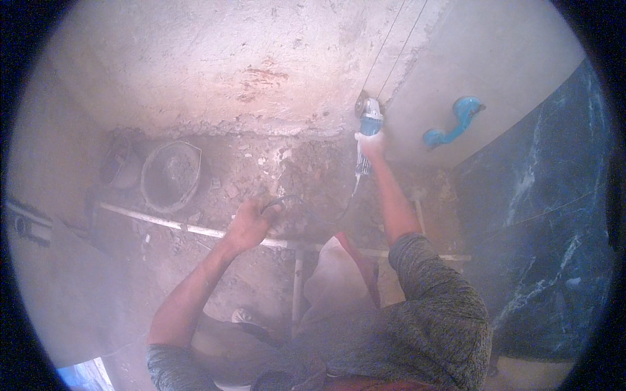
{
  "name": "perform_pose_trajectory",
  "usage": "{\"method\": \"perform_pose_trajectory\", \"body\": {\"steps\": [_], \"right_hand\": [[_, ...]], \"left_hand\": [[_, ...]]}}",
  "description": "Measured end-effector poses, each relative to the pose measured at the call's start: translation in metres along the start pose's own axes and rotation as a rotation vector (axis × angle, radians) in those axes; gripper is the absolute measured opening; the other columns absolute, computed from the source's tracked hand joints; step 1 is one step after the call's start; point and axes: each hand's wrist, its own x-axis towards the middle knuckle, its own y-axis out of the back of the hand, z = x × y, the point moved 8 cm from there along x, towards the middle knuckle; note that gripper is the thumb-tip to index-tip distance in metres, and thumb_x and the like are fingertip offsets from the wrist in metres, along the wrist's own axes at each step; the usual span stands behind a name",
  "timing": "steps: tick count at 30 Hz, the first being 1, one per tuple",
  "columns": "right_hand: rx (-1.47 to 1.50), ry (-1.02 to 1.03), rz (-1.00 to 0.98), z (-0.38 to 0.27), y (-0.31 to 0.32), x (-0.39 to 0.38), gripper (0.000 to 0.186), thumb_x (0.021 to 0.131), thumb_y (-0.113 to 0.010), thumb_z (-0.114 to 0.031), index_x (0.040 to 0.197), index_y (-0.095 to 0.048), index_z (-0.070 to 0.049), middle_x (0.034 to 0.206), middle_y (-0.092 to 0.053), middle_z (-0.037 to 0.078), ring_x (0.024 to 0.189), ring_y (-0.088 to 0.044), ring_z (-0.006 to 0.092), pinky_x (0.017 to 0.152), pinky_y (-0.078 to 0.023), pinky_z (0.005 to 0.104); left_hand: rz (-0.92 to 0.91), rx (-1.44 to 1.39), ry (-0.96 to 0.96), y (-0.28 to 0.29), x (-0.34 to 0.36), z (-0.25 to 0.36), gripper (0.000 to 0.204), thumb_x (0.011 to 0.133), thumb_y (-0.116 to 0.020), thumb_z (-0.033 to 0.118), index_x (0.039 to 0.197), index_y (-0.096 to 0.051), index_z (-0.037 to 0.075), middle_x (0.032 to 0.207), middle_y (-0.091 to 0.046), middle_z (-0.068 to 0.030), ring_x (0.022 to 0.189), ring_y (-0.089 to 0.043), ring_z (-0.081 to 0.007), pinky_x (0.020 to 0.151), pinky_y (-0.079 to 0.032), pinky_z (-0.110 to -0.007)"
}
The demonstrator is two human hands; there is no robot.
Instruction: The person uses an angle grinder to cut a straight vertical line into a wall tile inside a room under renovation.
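My right hand (373,146) is wrapped round the body of a blue and silver angle grinder (370,125), its arm stretched forward. The disc end of the grinder is up at the pale, rough wall (261,72); dust blurs whether the disc touches it. Two thin parallel lines run up the wall from the tool. A dark power cord (353,199) hangs from the grinder's rear and loops over to my left hand (251,225), whose fingers are closed round it.
A round rubber basin (171,176) stands at the left on rubble-strewn ground. White pipes (215,231) cross the floor in front of me. A blue double-cup suction lifter (456,124) is on a grey surface at right, beside a dark veined slab (544,215). Dust hazes everything.
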Motion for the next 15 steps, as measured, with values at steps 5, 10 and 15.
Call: {"method": "perform_pose_trajectory", "body": {"steps": [5, 10, 15], "right_hand": [[0.021, -0.049, -0.058, 0.003, -0.008, -0.005, 0.038, 0.062, -0.079, -0.024, 0.087, -0.065, 0.001, 0.081, -0.068, 0.016, 0.077, -0.068, 0.0281, 0.070, -0.052, 0.0401], [0.009, -0.044, -0.010, 0.004, -0.009, -0.011, 0.042, 0.062, -0.079, -0.024, 0.091, -0.064, 0.002, 0.084, -0.068, 0.017, 0.080, -0.068, 0.0300, 0.072, -0.052, 0.0405], [0.052, -0.043, -0.016, 0.014, -0.014, -0.011, 0.045, 0.061, -0.080, -0.025, 0.093, -0.064, 0.002, 0.087, -0.068, 0.019, 0.083, -0.068, 0.0309, 0.073, -0.052, 0.0410]], "left_hand": [[-0.008, -0.011, 0.021, -0.004, 0.003, -0.014, 0.028, 0.093, -0.053, 0.019, 0.110, -0.062, -0.002, 0.084, -0.065, -0.0078, 0.075, -0.060, -0.0153, 0.071, -0.048, -0.032], [-0.037, 0.032, 0.032, -0.007, 0.007, -0.023, 0.030, 0.093, -0.052, 0.018, 0.113, -0.061, -0.001, 0.084, -0.065, -0.0069, 0.076, -0.060, -0.0143, 0.071, -0.049, -0.031], [0.057, -0.049, -0.010, -0.006, 0.010, -0.031, 0.035, 0.090, -0.053, 0.028, 0.084, -0.062, -0.005, 0.062, -0.055, -0.0109, 0.062, -0.053, -0.0166, 0.061, -0.043, -0.038]]}}
